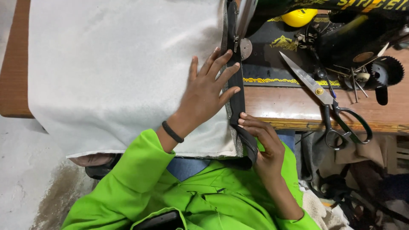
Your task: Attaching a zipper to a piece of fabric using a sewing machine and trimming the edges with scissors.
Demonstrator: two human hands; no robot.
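A large white fabric lies spread over a wooden sewing table. Along its right edge runs a black zipper tape that feeds under the presser foot of a black sewing machine. My left hand lies flat on the fabric, fingers spread, with the fingertips pressing on the tape just before the foot. My right hand pinches the loose lower end of the black tape at the table's near edge. I wear a bright green sleeve and a black wristband.
Large scissors with black handles lie on the table right of the machine bed, handles over the edge. A yellow round object and small metal tools sit on the machine. Cloth scraps pile at the lower right.
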